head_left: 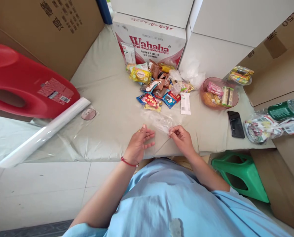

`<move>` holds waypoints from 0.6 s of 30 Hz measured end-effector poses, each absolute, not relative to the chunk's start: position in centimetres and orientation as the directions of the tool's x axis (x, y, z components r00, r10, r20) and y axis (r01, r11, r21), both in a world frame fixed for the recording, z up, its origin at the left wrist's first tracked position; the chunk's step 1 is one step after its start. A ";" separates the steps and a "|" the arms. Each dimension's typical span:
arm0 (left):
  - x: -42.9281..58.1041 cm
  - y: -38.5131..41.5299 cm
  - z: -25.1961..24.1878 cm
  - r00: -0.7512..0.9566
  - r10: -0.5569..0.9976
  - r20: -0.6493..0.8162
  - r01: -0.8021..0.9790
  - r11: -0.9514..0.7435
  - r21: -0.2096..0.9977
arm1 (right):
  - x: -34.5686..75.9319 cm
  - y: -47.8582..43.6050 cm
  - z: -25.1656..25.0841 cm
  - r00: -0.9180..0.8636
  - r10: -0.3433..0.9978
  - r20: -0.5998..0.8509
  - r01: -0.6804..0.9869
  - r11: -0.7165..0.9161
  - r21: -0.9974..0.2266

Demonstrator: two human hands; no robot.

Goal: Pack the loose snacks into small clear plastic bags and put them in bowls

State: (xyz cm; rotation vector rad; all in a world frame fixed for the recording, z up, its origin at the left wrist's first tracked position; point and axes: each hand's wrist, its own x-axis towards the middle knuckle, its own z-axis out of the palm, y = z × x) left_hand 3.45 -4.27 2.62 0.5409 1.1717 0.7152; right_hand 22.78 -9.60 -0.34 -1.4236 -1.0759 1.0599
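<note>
Sheeting of thin, clear, crumpled plastic (161, 121), perhaps a bag, lies just beyond the hands, its long axis slanting from far left to near right. That near end meets the right hand (182, 138), the nearer of the two, which pinches it between thumb and fingers. The left hand (140, 140) is spread and holds nothing, palm turned towards the right hand, fingertips just beside the plastic. The far edge blends into the pale, creased covering (112, 125) under it, so its full outline is hard to trace. Past it, farther from both hands, sits a loose heap of small, multicoloured wrapped snacks (159, 92).
</note>
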 end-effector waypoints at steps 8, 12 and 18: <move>7.1 -5.6 1.3 -0.030 0.924 -0.381 0.040 0.382 0.923 | 21.2 -12.0 -1.0 -0.013 0.968 0.251 0.611 0.207 -0.764; 8.1 -6.3 1.1 -0.036 0.995 -0.094 0.283 0.101 0.954 | 21.1 -11.9 -1.6 -0.059 0.950 0.307 0.703 0.258 -0.663; 8.2 -5.1 -0.9 0.073 0.979 -0.188 0.155 0.175 0.972 | 21.4 -12.1 -1.6 -0.023 0.961 0.275 0.612 0.231 -0.756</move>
